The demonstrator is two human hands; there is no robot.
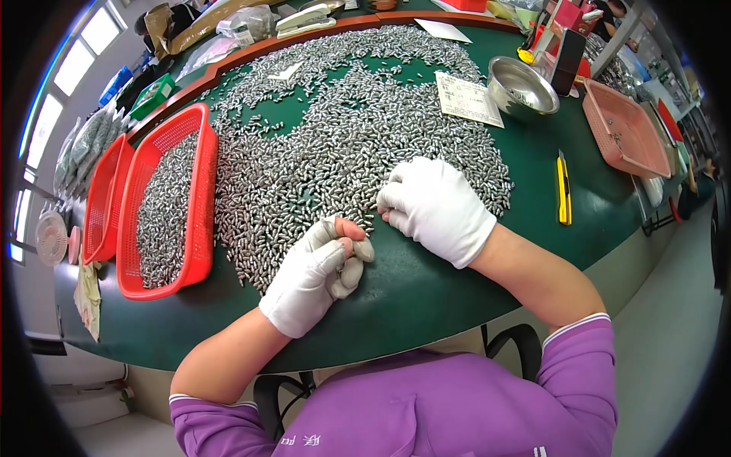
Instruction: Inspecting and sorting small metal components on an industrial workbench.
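Note:
A wide layer of small silver metal pieces (335,145) covers much of the green table (426,289). At the near edge of this layer is my left hand (316,270), in a white glove with bare thumb and index tips. Those tips are pinched together and the other fingers curl in; whatever lies between them is too small to make out. My right hand (434,209), also gloved in white, rests palm down at the layer's near right edge. Its fingers are bent together with bare tips, and anything in them is hidden.
On the left, a red plastic basket (202,221) holds more silver pieces, beside another red basket (103,206). To the right are a paper slip (466,99), a steel bowl (525,87), a yellow utility knife (563,190) and a pink basket (624,145). A wooden rim (259,47) edges the far side.

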